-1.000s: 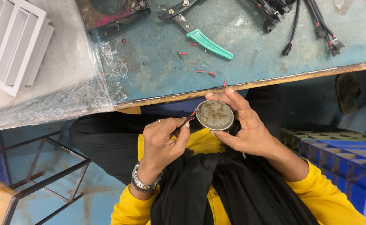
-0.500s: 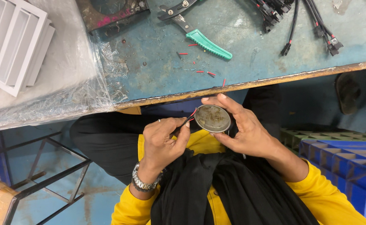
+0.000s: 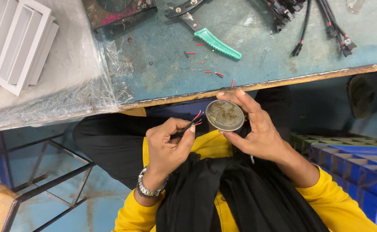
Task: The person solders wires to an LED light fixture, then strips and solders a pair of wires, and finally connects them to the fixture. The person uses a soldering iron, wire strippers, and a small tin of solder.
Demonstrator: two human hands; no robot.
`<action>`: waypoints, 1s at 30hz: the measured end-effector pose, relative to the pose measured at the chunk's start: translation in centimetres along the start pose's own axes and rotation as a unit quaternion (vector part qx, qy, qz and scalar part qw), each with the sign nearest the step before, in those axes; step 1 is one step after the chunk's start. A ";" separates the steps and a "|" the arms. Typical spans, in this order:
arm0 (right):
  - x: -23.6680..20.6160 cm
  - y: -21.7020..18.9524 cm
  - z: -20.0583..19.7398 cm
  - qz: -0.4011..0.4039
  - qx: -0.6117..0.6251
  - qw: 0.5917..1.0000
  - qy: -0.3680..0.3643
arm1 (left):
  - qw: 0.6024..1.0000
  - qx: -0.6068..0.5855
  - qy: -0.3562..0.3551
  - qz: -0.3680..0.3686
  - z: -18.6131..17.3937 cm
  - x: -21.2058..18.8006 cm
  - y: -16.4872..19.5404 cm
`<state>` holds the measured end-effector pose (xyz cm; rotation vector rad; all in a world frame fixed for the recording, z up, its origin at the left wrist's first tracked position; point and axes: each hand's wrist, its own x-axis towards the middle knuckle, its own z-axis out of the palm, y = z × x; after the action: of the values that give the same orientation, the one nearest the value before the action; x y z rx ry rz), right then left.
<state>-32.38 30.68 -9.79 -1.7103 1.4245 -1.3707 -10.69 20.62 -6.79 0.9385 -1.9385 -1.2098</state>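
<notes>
Tin point(image 3: 225, 115), round and grimy, gripped by right hand point(image 3: 257, 129); left hand point(image 3: 167, 144) pinches red-tipped wires point(image 3: 192, 121).

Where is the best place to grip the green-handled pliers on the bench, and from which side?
Probably the green handle of the pliers, taken from above: it lies flat on the bench, pointing toward the person, with bare surface on both sides, while the metal jaws lie farther away.
</notes>
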 end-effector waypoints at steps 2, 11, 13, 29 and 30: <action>-0.2 -0.2 0.2 0.007 0.014 1.000 0.003 | 0.999 -0.022 0.002 -0.027 0.2 -0.2 0.1; -0.5 0.1 1.3 0.008 0.056 0.998 0.016 | 0.998 -0.037 0.004 -0.046 1.0 -0.5 0.1; -0.5 0.0 1.5 -0.007 0.055 0.998 0.017 | 0.999 -0.025 0.006 -0.040 1.1 -0.5 0.4; 0.9 -1.6 1.5 -0.075 -0.111 0.990 0.036 | 0.993 0.043 0.068 0.084 1.5 -0.5 0.8; 0.9 -1.6 1.5 -0.075 -0.109 0.991 0.035 | 0.991 0.045 0.071 0.100 1.6 -0.5 0.8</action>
<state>-30.46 30.04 -8.61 -1.9607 1.5613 -1.4095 -11.90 21.96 -6.72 0.8290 -1.9339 -0.9249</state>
